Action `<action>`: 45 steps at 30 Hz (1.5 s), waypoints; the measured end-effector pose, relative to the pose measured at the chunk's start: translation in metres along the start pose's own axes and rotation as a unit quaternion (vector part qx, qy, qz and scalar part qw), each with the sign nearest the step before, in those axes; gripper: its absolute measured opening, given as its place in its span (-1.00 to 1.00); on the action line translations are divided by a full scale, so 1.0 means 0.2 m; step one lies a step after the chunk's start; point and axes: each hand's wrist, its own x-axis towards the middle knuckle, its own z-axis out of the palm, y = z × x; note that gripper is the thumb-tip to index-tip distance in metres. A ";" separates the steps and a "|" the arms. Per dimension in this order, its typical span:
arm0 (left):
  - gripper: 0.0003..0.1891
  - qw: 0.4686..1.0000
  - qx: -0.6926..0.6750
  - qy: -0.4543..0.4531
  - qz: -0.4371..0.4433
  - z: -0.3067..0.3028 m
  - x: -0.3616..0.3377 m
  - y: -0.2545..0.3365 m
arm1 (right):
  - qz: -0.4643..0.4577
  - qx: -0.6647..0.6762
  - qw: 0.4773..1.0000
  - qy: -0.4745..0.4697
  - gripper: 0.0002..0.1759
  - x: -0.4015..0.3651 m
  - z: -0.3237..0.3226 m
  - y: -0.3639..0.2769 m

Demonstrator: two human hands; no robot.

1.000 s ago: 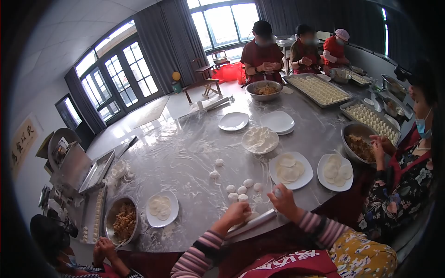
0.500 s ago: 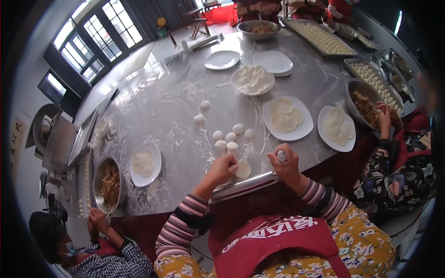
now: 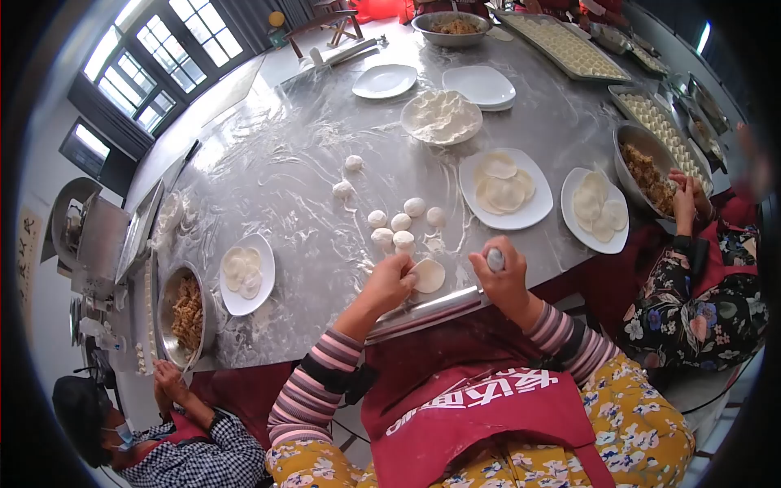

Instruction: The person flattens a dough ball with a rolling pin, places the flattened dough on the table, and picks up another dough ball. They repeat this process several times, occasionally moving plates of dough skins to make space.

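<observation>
My left hand (image 3: 392,285) pinches the left edge of a round flat dough wrapper (image 3: 429,276) close to the table's front edge. To its right, my right hand (image 3: 503,272) is wrapped round a rolling pin (image 3: 495,259), whose grey rounded end shows between thumb and fingers. Several floured dough balls (image 3: 401,221) lie just beyond my left hand, with two more (image 3: 353,163) farther back. Beyond my right hand, a square white plate (image 3: 529,213) holds flat wrappers. A plate of white flour (image 3: 442,118) stands behind it.
Co-workers sit left (image 3: 175,386) and right (image 3: 687,199), near bowls of filling (image 3: 210,313) (image 3: 622,154). Wrapper plates (image 3: 267,297) (image 3: 572,220) stand on both sides. At the back are white plates (image 3: 385,80), another filling bowl (image 3: 416,28) and dumpling trays (image 3: 561,47).
The view has shifted slightly, so the table items sit a little higher in the picture. My left hand still pinches the wrapper, and my right hand still grips the rolling pin.
</observation>
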 end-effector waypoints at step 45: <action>-0.92 0.998 0.053 -0.035 0.026 -0.02 0.03 -0.01 | -0.003 0.008 1.000 -0.007 -0.74 -0.02 -0.01 -0.02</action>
